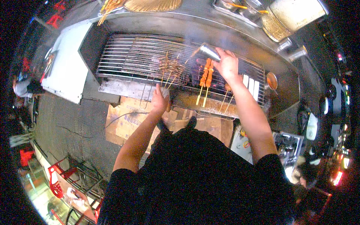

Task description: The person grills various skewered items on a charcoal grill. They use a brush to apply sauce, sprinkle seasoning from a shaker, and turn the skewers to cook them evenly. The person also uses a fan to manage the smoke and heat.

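My right hand [227, 63] grips a metal shaker [209, 52], tipped to the left over the grill grate [135, 56], and a reddish-brown streak of powder leaves its end. Beneath and left of it lie dark meat skewers [170, 67]. My left hand [159, 99] is at the grill's near edge, at the stick ends of these skewers; its fingers are partly hidden, so its hold is unclear. Two orange-coated skewers [206, 76] lie below the shaker. White pieces [251, 85] rest on the grate right of my forearm, with more skewers partly behind it.
A wire handle [144, 98] juts from the grill's near edge beside my left hand. Beyond the grill stand a large pot [295, 15], metal containers [297, 53] and a woven fan [153, 5]. A small bowl [272, 81] sits right. Flattened cardboard [129, 119] covers ground near my feet.
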A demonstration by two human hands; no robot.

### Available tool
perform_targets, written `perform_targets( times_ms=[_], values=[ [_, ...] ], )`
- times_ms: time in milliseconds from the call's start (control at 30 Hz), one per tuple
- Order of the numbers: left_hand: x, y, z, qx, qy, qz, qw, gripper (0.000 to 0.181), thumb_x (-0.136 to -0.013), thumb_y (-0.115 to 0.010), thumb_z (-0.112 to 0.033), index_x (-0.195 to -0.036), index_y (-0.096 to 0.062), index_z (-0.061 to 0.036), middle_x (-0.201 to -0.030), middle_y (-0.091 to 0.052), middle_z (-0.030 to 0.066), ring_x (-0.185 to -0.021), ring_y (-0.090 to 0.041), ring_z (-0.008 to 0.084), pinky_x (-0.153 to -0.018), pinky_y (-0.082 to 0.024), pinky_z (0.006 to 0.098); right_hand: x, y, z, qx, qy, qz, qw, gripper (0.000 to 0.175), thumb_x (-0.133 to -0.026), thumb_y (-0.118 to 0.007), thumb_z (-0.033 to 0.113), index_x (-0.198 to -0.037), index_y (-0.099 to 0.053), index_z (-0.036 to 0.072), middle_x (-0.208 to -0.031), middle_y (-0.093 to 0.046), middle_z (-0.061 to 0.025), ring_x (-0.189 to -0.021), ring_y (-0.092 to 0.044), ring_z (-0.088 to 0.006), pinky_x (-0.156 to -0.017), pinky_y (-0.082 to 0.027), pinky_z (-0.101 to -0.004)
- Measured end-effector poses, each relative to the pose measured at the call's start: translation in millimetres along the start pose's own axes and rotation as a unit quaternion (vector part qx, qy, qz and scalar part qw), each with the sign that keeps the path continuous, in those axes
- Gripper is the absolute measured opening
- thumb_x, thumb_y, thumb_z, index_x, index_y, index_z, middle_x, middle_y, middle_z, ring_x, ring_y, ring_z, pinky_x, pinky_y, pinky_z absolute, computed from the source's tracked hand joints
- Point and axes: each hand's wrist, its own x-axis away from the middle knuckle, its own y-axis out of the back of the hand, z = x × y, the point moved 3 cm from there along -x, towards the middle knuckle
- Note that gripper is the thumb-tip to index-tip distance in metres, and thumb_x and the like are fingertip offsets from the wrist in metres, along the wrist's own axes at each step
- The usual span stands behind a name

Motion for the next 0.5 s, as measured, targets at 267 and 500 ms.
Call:
perform_targets(
  times_ms=[267, 500],
  values=[
    [0.5, 10.2, 34.0, 0.483, 0.167, 0.24, 0.825, 0.031, -0.091, -0.054, -0.028, -0.103, -0.059, 0.0005, -0.074, -0.062, 0.0066, -0.056, -0.056, 0.0135, -0.049, -0.045, 0.0265, 49.0, 17.1, 34.1, -0.07, -0.099, -0.066, 0.99, 0.059, -0.064, -0.077, 0.023, -0.119, -0.058, 0.011, -0.1, -0.062, -0.0156, -0.094, -0.06, -0.0322, -0.085, -0.048, -0.0379],
    [3.2, 28.8, 34.9, 0.51, 0.155, 0.329, 0.78, 0.021, -0.091, -0.052, -0.018, -0.095, -0.059, 0.0019, -0.066, -0.058, 0.0063, -0.054, -0.054, 0.0136, -0.048, -0.043, 0.0271, 71.1, 14.8, 82.6, -0.011, -0.031, -0.031, 0.999, 0.053, -0.063, -0.077, 0.025, -0.112, -0.061, 0.016, -0.091, -0.065, -0.0128, -0.085, -0.061, -0.0318, -0.077, -0.05, -0.0389]
  ],
)
